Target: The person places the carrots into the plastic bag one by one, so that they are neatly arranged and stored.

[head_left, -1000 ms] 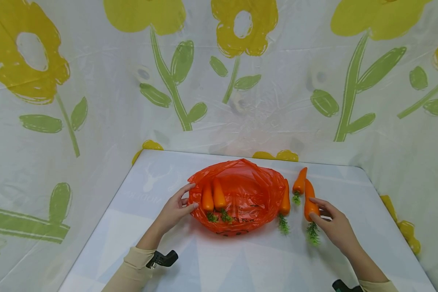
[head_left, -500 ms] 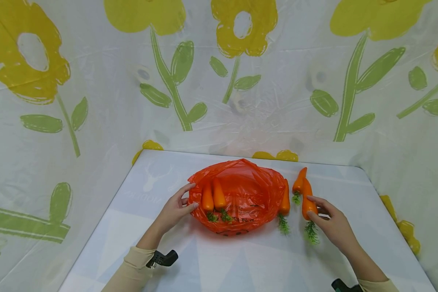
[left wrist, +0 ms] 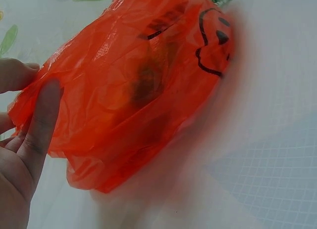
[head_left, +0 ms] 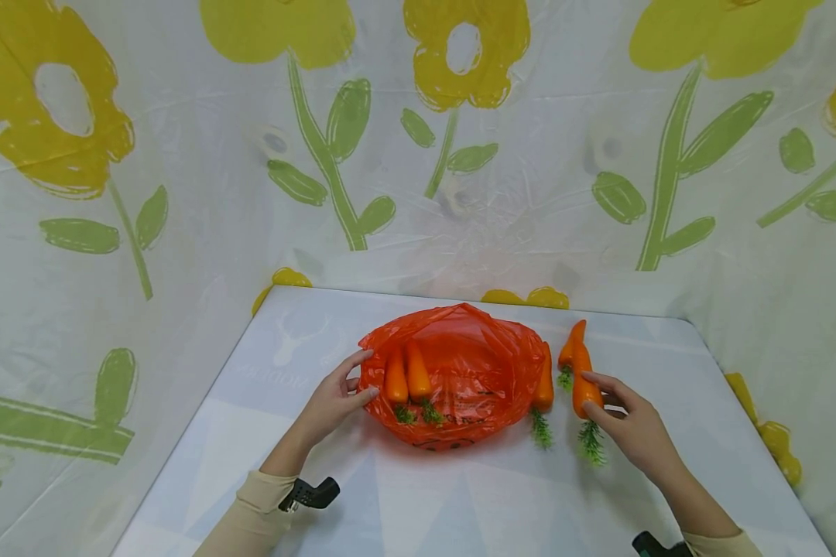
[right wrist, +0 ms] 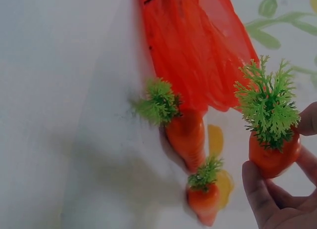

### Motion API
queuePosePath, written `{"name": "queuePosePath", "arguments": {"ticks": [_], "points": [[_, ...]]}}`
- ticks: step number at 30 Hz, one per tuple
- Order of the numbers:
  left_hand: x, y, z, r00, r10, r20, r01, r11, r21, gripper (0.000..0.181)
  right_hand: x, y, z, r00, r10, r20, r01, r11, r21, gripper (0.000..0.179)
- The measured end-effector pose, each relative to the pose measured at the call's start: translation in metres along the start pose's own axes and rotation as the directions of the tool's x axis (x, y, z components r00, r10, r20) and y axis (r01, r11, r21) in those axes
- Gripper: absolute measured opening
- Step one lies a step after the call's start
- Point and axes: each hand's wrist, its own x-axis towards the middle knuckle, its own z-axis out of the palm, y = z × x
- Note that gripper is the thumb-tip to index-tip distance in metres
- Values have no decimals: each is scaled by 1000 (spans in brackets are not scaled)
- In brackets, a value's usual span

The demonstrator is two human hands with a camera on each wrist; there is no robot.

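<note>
An orange-red plastic bag point(head_left: 474, 363) lies with its mouth open toward the head camera. Two toy carrots point(head_left: 418, 371) with green tops are inside it on the left. My left hand point(head_left: 337, 394) holds the bag's left edge; in the left wrist view the thumb and fingers point(left wrist: 44, 120) are on either side of the film. My right hand point(head_left: 630, 422) pinches another carrot point(head_left: 585, 387) by its thick end, leafy top toward me. In the right wrist view that carrot point(right wrist: 272, 152) appears raised off the table, bag apart from it.
One carrot point(head_left: 544, 383) lies against the bag's right side. A smaller-looking carrot point(head_left: 570, 344) lies farther back, partly behind the held one. The white table point(head_left: 418, 503) ends at a flowered cloth wall point(head_left: 515, 224).
My right hand has shifted slightly left with the carrot, which now overlaps the rear carrot in the head view. My left hand and the bag have not visibly moved.
</note>
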Motion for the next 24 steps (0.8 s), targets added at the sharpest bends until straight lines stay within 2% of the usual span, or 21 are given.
{"name": "queuePosePath", "arguments": {"ticks": [14, 24], "points": [[-1, -2, -1, 1000, 7, 3, -7, 1000, -1, 69, 4, -13, -1, 1000, -15, 10, 15, 1000, 13, 55], [-1, -2, 0, 1000, 4, -1, -4, 1000, 2, 70, 4, -22, 1, 998, -58, 15, 58, 998, 35, 52]]}}
